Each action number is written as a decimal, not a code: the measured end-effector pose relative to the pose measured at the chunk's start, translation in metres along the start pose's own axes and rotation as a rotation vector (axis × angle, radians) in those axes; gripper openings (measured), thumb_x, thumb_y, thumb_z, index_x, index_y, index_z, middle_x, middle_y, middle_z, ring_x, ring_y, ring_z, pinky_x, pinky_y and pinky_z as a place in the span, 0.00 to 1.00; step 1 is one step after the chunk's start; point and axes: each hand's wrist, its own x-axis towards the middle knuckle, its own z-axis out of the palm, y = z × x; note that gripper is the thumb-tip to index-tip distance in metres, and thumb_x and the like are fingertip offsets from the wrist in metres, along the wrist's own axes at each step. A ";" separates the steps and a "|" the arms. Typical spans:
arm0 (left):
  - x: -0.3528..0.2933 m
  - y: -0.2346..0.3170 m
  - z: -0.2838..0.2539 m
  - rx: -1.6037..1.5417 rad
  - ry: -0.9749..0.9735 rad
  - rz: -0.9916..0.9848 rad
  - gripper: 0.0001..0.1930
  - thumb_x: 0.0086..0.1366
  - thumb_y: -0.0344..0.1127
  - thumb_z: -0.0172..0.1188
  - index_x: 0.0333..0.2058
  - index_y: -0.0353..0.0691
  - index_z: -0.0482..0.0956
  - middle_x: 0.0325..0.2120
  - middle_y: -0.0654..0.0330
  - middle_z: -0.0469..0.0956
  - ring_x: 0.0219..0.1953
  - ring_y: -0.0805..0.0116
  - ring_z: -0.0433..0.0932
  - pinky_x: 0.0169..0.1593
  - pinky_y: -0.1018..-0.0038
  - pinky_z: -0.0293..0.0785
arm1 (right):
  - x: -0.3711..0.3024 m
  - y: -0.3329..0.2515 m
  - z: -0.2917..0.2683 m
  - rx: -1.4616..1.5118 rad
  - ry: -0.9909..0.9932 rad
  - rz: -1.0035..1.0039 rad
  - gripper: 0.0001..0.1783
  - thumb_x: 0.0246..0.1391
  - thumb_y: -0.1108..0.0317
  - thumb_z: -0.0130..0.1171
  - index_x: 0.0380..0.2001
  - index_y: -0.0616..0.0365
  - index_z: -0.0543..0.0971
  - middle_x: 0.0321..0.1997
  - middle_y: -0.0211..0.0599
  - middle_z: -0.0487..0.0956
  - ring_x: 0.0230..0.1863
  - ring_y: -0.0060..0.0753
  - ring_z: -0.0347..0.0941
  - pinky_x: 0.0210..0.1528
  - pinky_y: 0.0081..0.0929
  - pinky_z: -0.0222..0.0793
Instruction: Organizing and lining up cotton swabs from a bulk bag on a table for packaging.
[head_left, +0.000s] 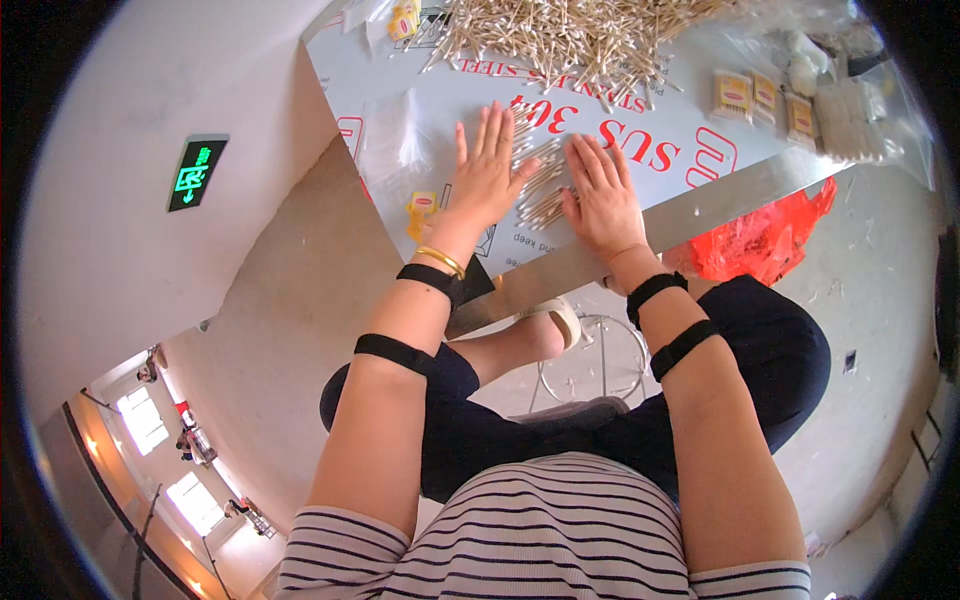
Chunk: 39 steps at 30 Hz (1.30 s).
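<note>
the left hand (481, 192) and the right hand (609, 212) are flanking a small batch of cotton swabs (545, 178), which is lying between them on the tabletop (685, 115), its sticks mostly running side by side at a slant. the left fingers (489, 130) are stretching out straight and open, pointing away from the body, with the thumb reaching toward the swabs. the right fingers (599, 163) are also extending open and fairly close together, leaning a little to the left. neither hand is closing around anything; how firmly they are touching the swabs, i cannot tell.

beyond the fingertips, a large loose heap of swabs (570, 35) is covering the far part of the surface. clear plastic bags (390, 130) are lying to the left of the left hand, and a yellow label (422, 204) is sitting just beside that wrist. over on the right, small yellow-labelled packs (733, 95) are standing near a clear bag of swabs (850, 115). a red plastic bag (765, 235) is showing below the near metal edge (705, 195).
</note>
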 end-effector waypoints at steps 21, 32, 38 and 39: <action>0.039 0.003 0.032 0.057 0.157 -0.222 0.39 0.76 0.56 0.44 0.73 0.31 0.52 0.76 0.47 0.49 0.78 0.53 0.45 0.76 0.42 0.27 | 0.000 0.001 0.002 -0.027 -0.018 0.005 0.36 0.61 0.56 0.54 0.69 0.61 0.66 0.75 0.38 0.63 0.77 0.37 0.54 0.81 0.47 0.40; 0.031 0.013 0.028 0.044 0.127 -0.212 0.39 0.76 0.56 0.44 0.73 0.31 0.52 0.75 0.46 0.50 0.78 0.52 0.45 0.76 0.43 0.28 | 0.000 -0.001 -0.002 -0.011 -0.010 0.009 0.35 0.61 0.55 0.54 0.68 0.61 0.67 0.75 0.39 0.63 0.77 0.37 0.54 0.81 0.47 0.40; 0.022 0.025 0.016 -0.038 0.162 -0.230 0.39 0.76 0.54 0.45 0.73 0.30 0.51 0.76 0.45 0.48 0.78 0.50 0.44 0.76 0.43 0.29 | -0.001 0.000 0.001 0.008 0.005 -0.003 0.35 0.61 0.57 0.54 0.69 0.61 0.67 0.75 0.39 0.63 0.77 0.38 0.55 0.81 0.47 0.41; 0.015 0.036 0.015 -0.038 0.165 -0.220 0.38 0.76 0.53 0.45 0.73 0.31 0.51 0.76 0.45 0.48 0.78 0.50 0.43 0.76 0.43 0.29 | -0.003 0.003 0.001 0.006 0.009 0.003 0.35 0.61 0.57 0.54 0.69 0.62 0.67 0.74 0.39 0.64 0.77 0.38 0.56 0.81 0.47 0.41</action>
